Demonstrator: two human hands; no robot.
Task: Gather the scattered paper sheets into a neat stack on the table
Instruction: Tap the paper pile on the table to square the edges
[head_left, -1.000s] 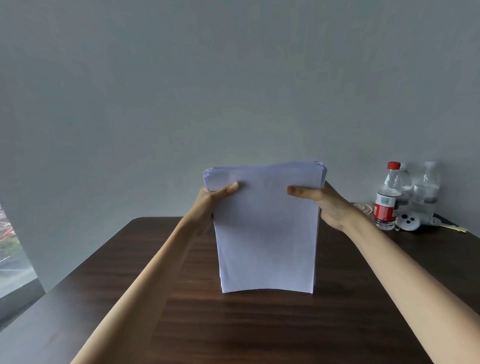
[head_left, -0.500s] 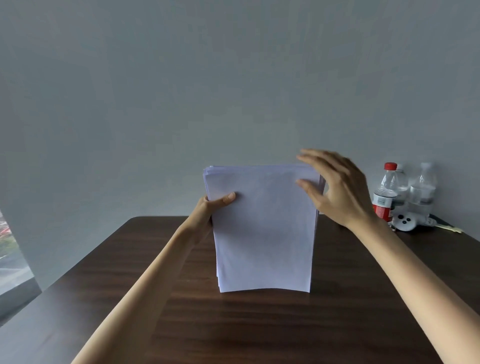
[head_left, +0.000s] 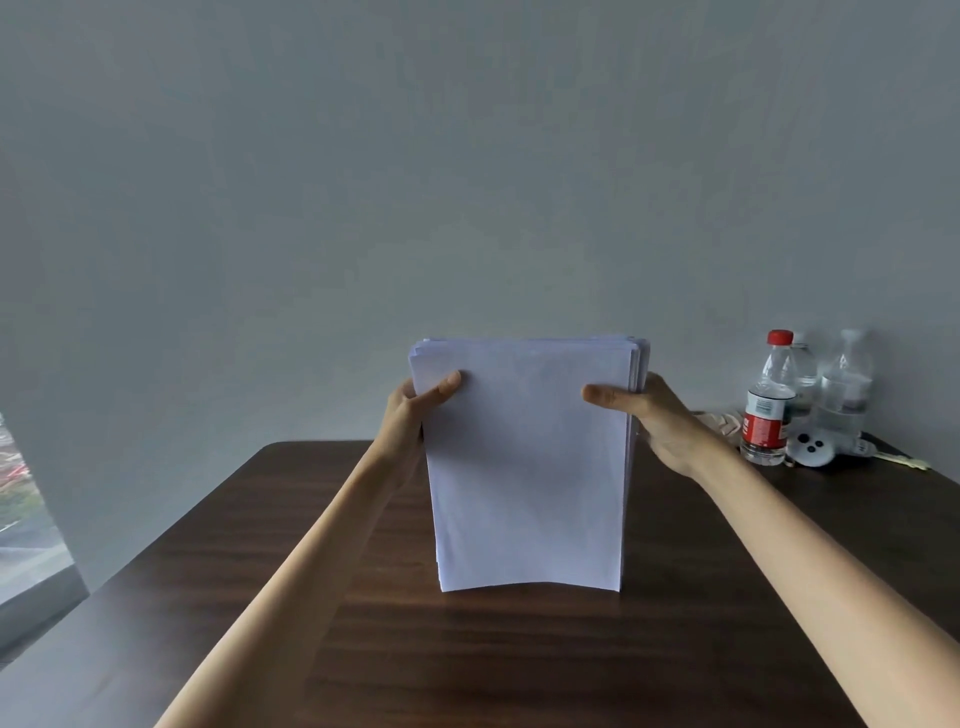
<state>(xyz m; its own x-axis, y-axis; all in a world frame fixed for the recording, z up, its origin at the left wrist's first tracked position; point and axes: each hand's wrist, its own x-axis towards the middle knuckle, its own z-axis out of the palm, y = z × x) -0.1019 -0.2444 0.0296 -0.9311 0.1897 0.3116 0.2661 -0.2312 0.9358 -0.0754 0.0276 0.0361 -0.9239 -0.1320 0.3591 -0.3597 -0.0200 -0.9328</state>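
**Paper stack on edge at mid-table, both hands on it**

Bottles first: a clear plastic bottle (head_left: 768, 405) with a red cap and red label stood at the table's far right corner. Two more clear bottles (head_left: 844, 395) stood just behind it against the wall. The contents looked colourless; I could not tell the fill levels. A small round white object (head_left: 810, 450) with dark dots lay at their base.

The paper stack (head_left: 524, 467) stood upright on its bottom edge at the middle of the table (head_left: 467, 670). The sheets were white, smooth and rectangular, their top edges slightly uneven, the front sheet bowed a little at the foot. The left hand (head_left: 410, 415) gripped the stack's left side near the top, thumb across the front. The right hand (head_left: 660, 421) gripped the right side likewise. The tabletop was dark wood-grain with a rounded far left corner.
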